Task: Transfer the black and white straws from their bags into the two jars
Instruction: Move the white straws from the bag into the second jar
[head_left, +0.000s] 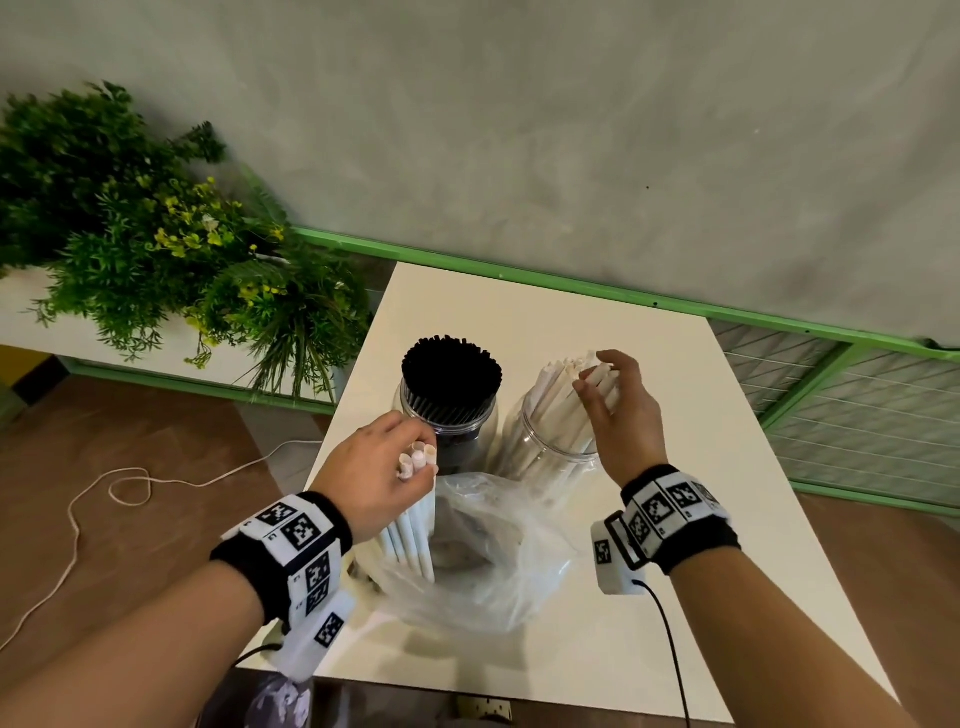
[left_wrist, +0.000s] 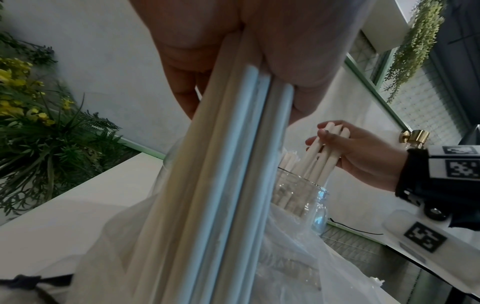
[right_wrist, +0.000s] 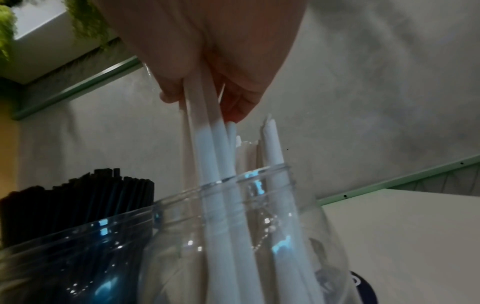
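Two clear jars stand mid-table. The left jar (head_left: 467, 431) is packed with black straws (head_left: 451, 366). The right jar (head_left: 540, 457) holds several white straws (head_left: 558, 415). My left hand (head_left: 384, 467) grips a bunch of white straws (head_left: 413, 530) by their tops, their lower ends still inside the clear plastic bag (head_left: 488, 561) in front of the jars. My right hand (head_left: 618, 405) holds a few white straws (right_wrist: 207, 164) whose lower ends reach down into the right jar (right_wrist: 259, 236). The left wrist view shows my bunch (left_wrist: 221, 185) close up.
The white table (head_left: 623, 649) ends just left of the jars and bag. Green plants (head_left: 156, 234) fill a planter to the left. A green-framed mesh fence (head_left: 857, 415) runs behind and to the right. A white cord (head_left: 104, 488) lies on the brown floor.
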